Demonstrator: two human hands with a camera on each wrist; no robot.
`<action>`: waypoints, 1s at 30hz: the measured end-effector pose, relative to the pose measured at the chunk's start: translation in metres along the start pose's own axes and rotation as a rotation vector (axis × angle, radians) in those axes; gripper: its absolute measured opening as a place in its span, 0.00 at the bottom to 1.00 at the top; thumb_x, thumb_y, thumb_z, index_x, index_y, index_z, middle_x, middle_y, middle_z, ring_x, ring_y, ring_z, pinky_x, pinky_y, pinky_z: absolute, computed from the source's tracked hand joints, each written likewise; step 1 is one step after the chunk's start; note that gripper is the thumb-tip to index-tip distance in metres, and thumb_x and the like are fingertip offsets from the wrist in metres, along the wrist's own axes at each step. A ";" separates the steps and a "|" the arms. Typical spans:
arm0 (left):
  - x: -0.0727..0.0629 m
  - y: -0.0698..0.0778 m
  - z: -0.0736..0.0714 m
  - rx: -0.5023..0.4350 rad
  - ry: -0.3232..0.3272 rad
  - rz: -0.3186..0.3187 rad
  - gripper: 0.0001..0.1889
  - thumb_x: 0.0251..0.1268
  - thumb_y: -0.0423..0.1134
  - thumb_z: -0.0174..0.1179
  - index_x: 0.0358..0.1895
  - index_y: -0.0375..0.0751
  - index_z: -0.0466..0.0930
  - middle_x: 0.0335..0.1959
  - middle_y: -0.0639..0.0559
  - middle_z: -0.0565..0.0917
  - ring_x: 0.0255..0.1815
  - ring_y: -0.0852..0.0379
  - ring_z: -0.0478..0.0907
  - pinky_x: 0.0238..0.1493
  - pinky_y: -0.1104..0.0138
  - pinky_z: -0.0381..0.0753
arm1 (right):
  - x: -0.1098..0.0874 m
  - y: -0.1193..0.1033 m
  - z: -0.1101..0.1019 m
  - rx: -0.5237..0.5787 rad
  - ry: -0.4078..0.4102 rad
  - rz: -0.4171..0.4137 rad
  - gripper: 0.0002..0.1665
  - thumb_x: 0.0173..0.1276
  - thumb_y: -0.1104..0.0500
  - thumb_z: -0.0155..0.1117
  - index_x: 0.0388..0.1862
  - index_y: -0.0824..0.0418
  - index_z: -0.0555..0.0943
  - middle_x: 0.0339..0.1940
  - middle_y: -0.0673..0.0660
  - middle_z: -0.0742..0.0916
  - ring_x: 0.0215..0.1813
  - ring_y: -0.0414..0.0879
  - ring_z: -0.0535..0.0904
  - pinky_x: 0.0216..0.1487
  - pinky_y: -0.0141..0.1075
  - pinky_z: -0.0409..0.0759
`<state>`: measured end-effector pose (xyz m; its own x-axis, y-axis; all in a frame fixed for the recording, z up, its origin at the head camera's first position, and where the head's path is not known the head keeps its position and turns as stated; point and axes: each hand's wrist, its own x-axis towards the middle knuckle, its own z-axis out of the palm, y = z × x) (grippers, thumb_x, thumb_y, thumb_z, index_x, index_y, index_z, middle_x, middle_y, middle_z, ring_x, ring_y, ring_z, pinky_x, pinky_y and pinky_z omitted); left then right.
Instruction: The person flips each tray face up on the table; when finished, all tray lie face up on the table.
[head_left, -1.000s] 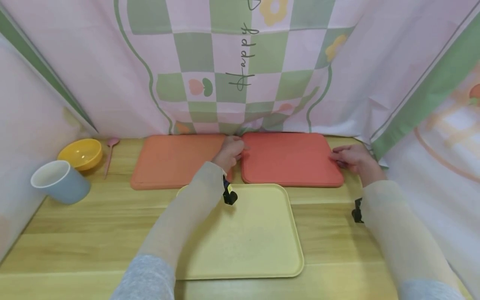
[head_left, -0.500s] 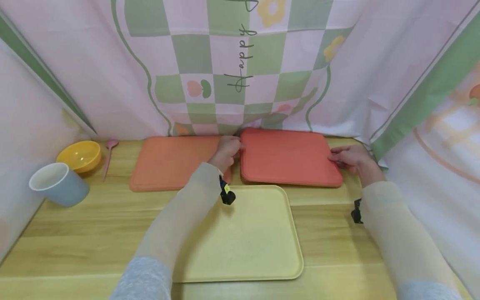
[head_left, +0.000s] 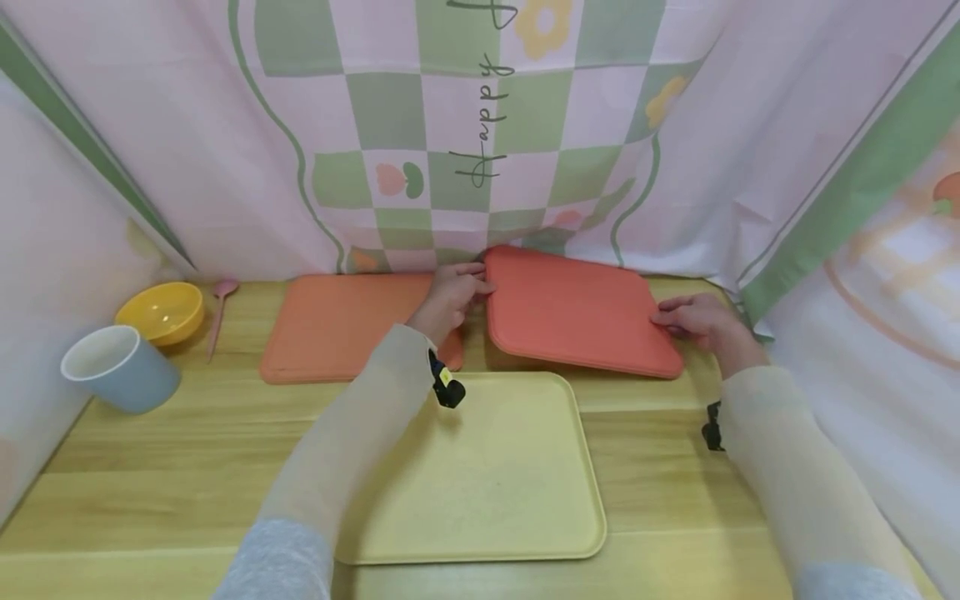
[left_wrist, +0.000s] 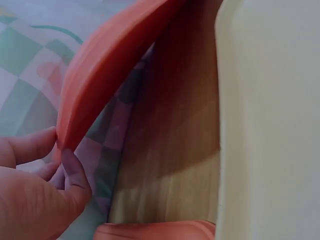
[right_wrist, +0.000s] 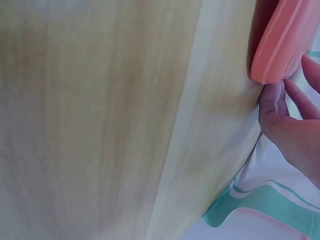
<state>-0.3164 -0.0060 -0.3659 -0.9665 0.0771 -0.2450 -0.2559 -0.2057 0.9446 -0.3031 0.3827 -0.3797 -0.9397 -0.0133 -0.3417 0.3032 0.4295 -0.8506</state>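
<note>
A red rectangular tray (head_left: 570, 308) with rounded corners is tilted at the back of the table, its left end raised and its right end low. Thumb and fingers of my left hand (head_left: 452, 296) pinch the raised left edge. In the left wrist view, wood and shadow show beneath the lifted tray (left_wrist: 100, 75). My right hand (head_left: 701, 319) holds the right edge, and the right wrist view has its fingertips at the low end of the tray (right_wrist: 285, 45). An orange tray (head_left: 337, 325) lies flat behind my left forearm, partly covered by it.
A cream-yellow tray (head_left: 480, 475) lies at the front middle of the wooden table (head_left: 187, 467). At the left stand a blue cup (head_left: 131, 375), a yellow bowl (head_left: 161, 314) and a pink spoon (head_left: 217, 317). A checked curtain (head_left: 457, 167) hangs right behind the trays.
The red tray's left end has risen from the table with my left hand, tilting the tray. My right hand has stayed nearly in place at the right edge.
</note>
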 end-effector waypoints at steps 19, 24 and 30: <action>-0.008 0.009 0.007 -0.150 -0.088 0.051 0.27 0.66 0.17 0.58 0.70 0.28 0.71 0.63 0.33 0.79 0.48 0.52 0.81 0.61 0.56 0.76 | -0.024 -0.028 0.016 -0.228 0.092 -0.063 0.41 0.73 0.58 0.65 0.77 0.73 0.60 0.76 0.72 0.66 0.72 0.68 0.65 0.73 0.54 0.67; -0.012 0.012 0.009 -0.146 -0.097 0.046 0.27 0.67 0.18 0.60 0.70 0.30 0.72 0.62 0.35 0.80 0.42 0.55 0.82 0.62 0.55 0.77 | -0.030 -0.035 0.025 -0.210 0.079 -0.145 0.38 0.74 0.60 0.65 0.76 0.73 0.63 0.73 0.73 0.70 0.65 0.55 0.73 0.64 0.40 0.78; -0.015 0.015 0.010 -0.155 -0.103 0.037 0.27 0.67 0.19 0.61 0.69 0.32 0.73 0.61 0.37 0.81 0.43 0.53 0.83 0.64 0.53 0.77 | -0.036 -0.044 0.035 -0.176 0.042 -0.203 0.38 0.76 0.60 0.62 0.76 0.75 0.61 0.73 0.74 0.69 0.67 0.54 0.71 0.52 0.23 0.77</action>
<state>-0.3052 -0.0009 -0.3460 -0.9699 0.1647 -0.1793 -0.2281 -0.3571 0.9058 -0.2767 0.3327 -0.3436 -0.9854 -0.0790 -0.1506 0.0789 0.5722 -0.8163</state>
